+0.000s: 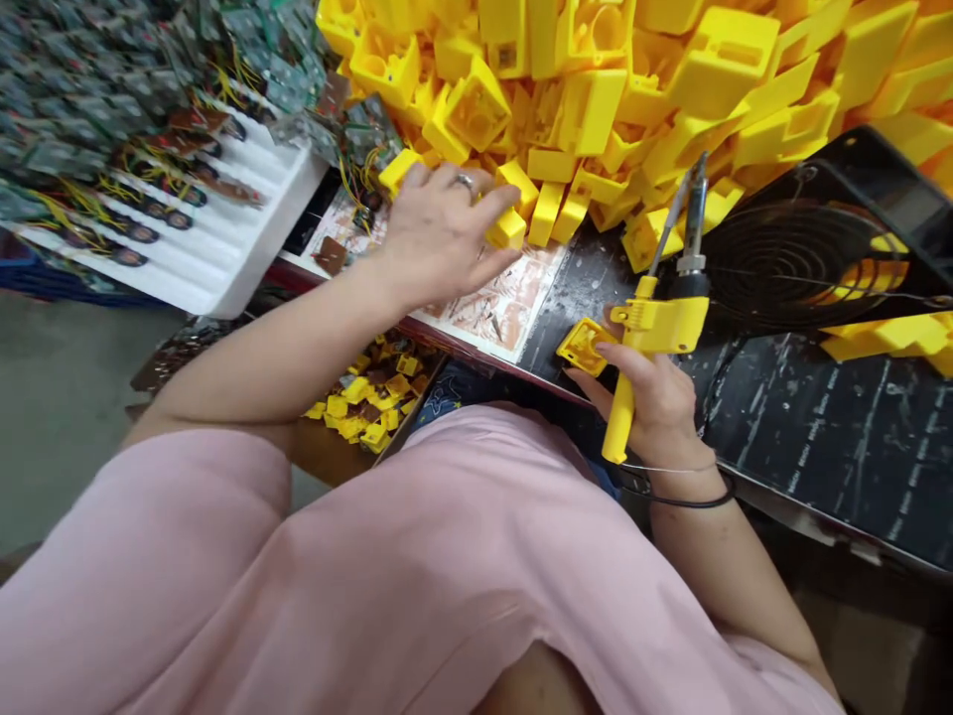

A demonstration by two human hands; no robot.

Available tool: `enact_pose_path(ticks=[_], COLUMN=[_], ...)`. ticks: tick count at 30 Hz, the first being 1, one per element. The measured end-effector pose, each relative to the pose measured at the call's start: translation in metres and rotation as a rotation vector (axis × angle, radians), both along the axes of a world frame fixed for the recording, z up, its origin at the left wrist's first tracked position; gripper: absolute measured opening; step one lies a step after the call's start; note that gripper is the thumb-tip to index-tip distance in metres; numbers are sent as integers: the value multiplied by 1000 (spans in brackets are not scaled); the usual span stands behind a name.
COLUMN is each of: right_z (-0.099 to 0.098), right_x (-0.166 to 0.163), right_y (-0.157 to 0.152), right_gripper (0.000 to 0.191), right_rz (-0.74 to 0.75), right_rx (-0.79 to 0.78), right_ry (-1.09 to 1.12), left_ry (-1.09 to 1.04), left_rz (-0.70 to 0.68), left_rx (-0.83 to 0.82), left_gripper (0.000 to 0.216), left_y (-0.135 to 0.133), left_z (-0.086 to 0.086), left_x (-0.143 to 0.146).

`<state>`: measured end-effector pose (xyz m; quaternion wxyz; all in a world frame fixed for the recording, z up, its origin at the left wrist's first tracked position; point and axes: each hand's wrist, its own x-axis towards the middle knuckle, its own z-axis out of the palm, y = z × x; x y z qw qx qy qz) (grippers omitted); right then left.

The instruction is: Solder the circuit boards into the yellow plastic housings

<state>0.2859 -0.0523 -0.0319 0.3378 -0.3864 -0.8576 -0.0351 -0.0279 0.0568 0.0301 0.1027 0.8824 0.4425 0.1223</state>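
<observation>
The left hand (439, 233) lay palm down at the foot of the heap, thumb and forefinger pinched on a small yellow block (507, 228), a ring showing on one finger. Just past its fingertips rose the pile of yellow housings (596, 89), stacked loose and steep. Under the palm lay a stained printed sheet (506, 303), and outward of the wrist sat a white tray (223, 248) with wired circuit boards (149, 99) heaped beyond it. Below the forearm a box of yellow scraps (372, 392) showed under the bench edge. The right hand (655, 397) was wrapped firmly round the grip of a yellow soldering gun (655, 328), its tip (696, 194) pointing up and away, with a flat yellow piece (585, 346) touching the fingertips at the bench edge. Beyond that hand stood a black fan guard (789, 263) on the scarred black worktop (856, 427). Judging from this, the tip stood near the lowest housings, so a small tilt could scar plastic; tugging the block from the heap's base could bring neighbours sliding onto the sheet; and the flat piece, so near the edge, could drop into the lap
</observation>
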Motion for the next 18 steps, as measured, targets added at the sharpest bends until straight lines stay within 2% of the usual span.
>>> enact_pose_path(ticks=[2,4,6,8,10,11,14,16,18], right_z=[-2,-5,-7,-7,-7,-7,-7,-7,-7], right_x=[1,3,5,6,6,6,5,5,5], right_y=[-1,-2,-3,-4,-3,-3,-3,-3,-4], right_gripper=[59,59,53,49,51,53,57,61,63], right_rz=[5,-9,-41,-64,-48,-38,-46,-54,-45], right_rx=[-44,-74,-84,-76,-62,-60,-53,-54,-63], right_ry=[20,27,28,29,33,38,50,49,40], left_ry=[-27,-108,-216,-254,-218,-187,-102,-21,60], left_rz=[72,60,-74,-210,-263,-259,-200,-124,-81], left_rx=[41,67,63,69,71,61,15,34,66], left_gripper=[43,43,41,30,23,28,66,81,73], left_y=[3,-7,-23,-38,-49,-53,-60,-62,-61], left_z=[-19,-37,-50,-57,-56,-52,-40,-34,-32], left_x=[20,28,27,22,18,17,20,27,34])
